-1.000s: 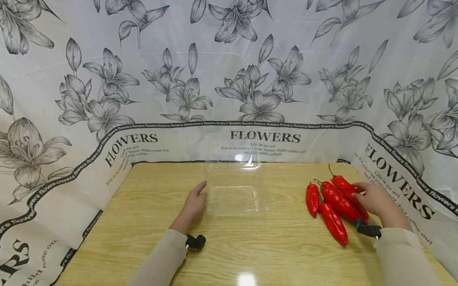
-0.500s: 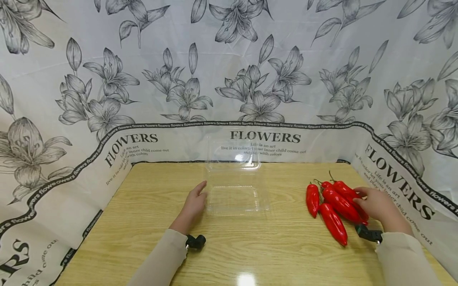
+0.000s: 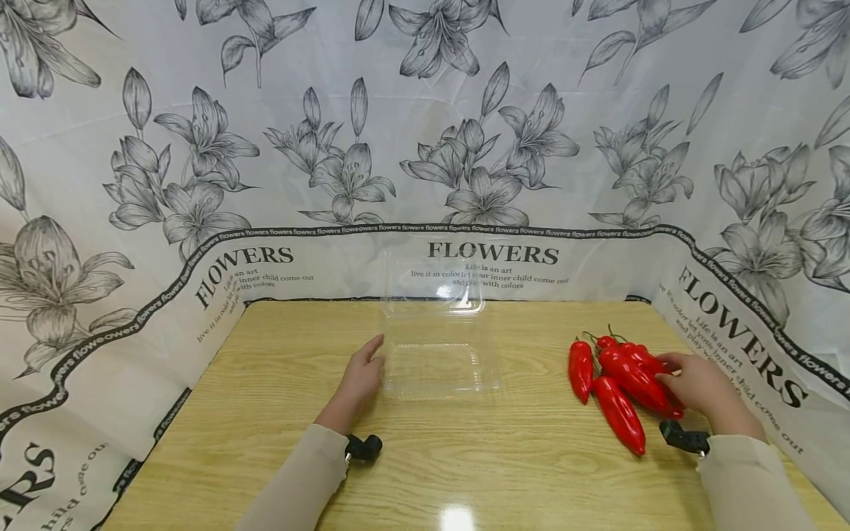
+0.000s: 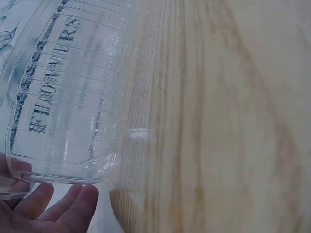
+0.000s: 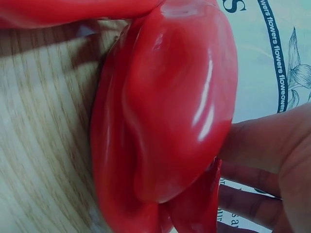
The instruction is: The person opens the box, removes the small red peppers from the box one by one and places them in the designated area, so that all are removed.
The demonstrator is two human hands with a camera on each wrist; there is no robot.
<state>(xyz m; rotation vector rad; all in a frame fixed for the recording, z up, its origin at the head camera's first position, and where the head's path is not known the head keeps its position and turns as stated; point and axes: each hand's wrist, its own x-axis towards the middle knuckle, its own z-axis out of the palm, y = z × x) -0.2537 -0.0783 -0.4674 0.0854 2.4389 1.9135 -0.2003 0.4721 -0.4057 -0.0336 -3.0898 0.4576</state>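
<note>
Several glossy red chili peppers lie in a pile on the right side of the table, thin stems pointing away. My right hand (image 3: 697, 383) is at the pile's right side, thumb and fingers on the rearmost chili pepper (image 3: 642, 357). In the right wrist view a large chili pepper (image 5: 182, 102) fills the middle, and my fingertips disappear behind the peppers. A clear plastic clamshell container (image 3: 434, 394) stands with its lid up at the table's middle. My left hand (image 3: 361, 372) is at its left edge, with extended fingers (image 4: 80, 201) right beside the plastic.
The wooden table (image 3: 432, 457) reaches back to a white cloth (image 3: 332, 162) printed with flowers and lettering, which encloses the back and both sides. A slimmer chili pepper (image 3: 581, 371) and a longer one (image 3: 619, 415) lie on the pile's left and front.
My right hand has shifted slightly toward me and to the right, and the rearmost chili pepper has moved along with it. My left hand and the container have stayed in place.
</note>
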